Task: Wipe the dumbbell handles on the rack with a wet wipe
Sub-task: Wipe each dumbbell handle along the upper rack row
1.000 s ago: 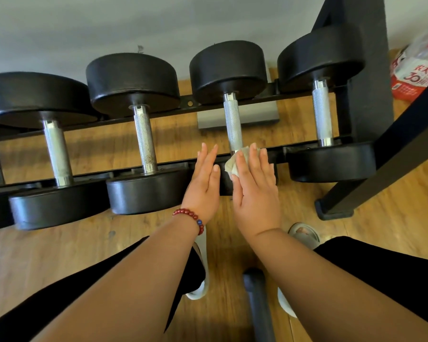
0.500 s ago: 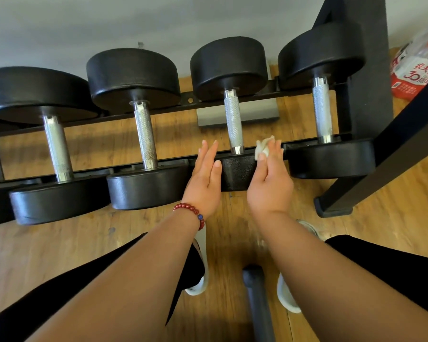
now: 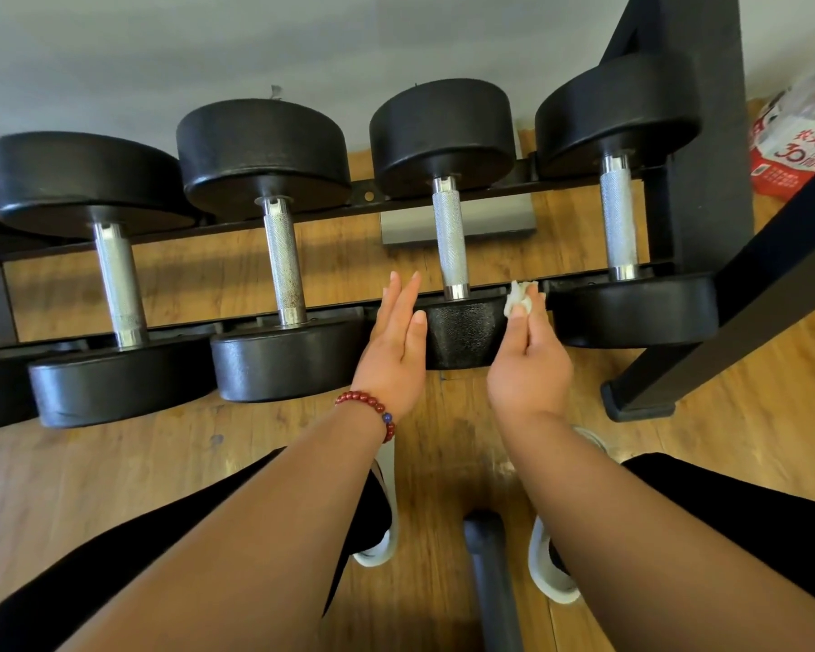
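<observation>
Several black dumbbells with knurled silver handles lie across a low black rack (image 3: 490,192). The third handle (image 3: 450,237) runs between my two hands. My right hand (image 3: 528,360) pinches a crumpled white wet wipe (image 3: 518,298) at its fingertips, just right of that dumbbell's near head (image 3: 464,334) and off the handle. My left hand (image 3: 398,341) is flat with straight fingers, resting against the left side of the same head. Another handle (image 3: 619,223) lies to the right, and two more (image 3: 283,263) (image 3: 116,284) to the left.
The rack's black upright and slanted leg (image 3: 725,322) stand close on the right. A red and white package (image 3: 791,148) sits at the far right. My knees, white shoes and a grey bar (image 3: 492,581) are on the wood floor below. A grey wall is behind.
My right hand has come off the third handle and moved right and down with the wipe, now bunched at its fingertips. My left hand has stayed against the dumbbell head.
</observation>
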